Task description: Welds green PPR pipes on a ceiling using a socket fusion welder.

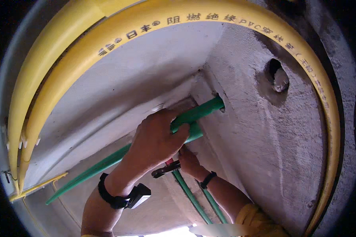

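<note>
My left hand [156,132] is raised and wrapped round a green pipe [199,112], thumb on its near side. That pipe's far end sits in a hole in the right wall. Behind and below it runs a longer green pipe [95,168], sloping down to the left, partly hidden by my left hand and forearm. My right hand [190,162] is closed just below the pipes. A dark hand tool [166,169] with a bit of red beside it juts left from that hand; its exact kind is unclear. Some right fingers are hidden.
Two yellow conduits [332,130] arch across the top and down both sides. Two more green pipes [192,197] run down the wall below my hands. A round hole [279,75] with a stub in it opens in the right wall. Thin yellow pipes [39,189] lie at lower left.
</note>
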Demonstrator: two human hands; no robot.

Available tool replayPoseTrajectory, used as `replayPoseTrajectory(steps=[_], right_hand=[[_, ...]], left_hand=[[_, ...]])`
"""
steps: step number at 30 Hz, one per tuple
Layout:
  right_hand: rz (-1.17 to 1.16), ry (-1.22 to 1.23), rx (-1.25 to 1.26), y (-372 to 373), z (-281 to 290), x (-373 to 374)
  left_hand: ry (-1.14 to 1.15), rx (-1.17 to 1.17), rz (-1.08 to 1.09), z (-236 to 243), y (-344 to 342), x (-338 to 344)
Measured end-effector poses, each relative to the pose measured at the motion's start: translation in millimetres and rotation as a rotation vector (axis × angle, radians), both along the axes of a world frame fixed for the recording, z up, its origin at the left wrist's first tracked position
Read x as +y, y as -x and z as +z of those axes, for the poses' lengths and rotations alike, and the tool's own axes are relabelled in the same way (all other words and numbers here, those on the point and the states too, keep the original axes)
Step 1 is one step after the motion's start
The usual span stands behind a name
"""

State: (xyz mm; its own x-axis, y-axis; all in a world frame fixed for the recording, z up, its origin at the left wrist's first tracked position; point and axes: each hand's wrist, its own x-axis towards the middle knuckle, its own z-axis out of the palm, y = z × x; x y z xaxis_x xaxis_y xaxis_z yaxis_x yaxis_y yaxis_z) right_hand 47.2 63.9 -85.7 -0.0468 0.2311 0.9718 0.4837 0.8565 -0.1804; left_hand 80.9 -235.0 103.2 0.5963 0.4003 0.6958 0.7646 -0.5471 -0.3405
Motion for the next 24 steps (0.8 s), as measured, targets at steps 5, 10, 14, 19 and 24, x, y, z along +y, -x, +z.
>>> replayPoseTrajectory(steps=[5,10,14,19,24], right_hand=[[-0.077,-0.094,0.031,4.9,-2.9,15.5],[-0.086,0.039,-0.025,14.4,-4.3,17.7],[0.114,0.253,-0.159,2.4,6.0,-11.3],[-0.023,-0.183,0.023,-1.4,-10.7,-13.3],[0.244,0.268,0.381,-0.1,-16.3,-76.4]], left_hand=[[-0.107,-0.005,0.024,-3.1,-1.4,3.4],[-0.155,-0.034,-0.065,-3.3,8.0,6.6],[-0.061,-0.01,0.052,4.8,-0.1,0.6],[-0.045,0.04,0.009,2.1,-8.5,3.6],[-0.183,0.047,-0.048,5.1,-13.8,-5.2]])
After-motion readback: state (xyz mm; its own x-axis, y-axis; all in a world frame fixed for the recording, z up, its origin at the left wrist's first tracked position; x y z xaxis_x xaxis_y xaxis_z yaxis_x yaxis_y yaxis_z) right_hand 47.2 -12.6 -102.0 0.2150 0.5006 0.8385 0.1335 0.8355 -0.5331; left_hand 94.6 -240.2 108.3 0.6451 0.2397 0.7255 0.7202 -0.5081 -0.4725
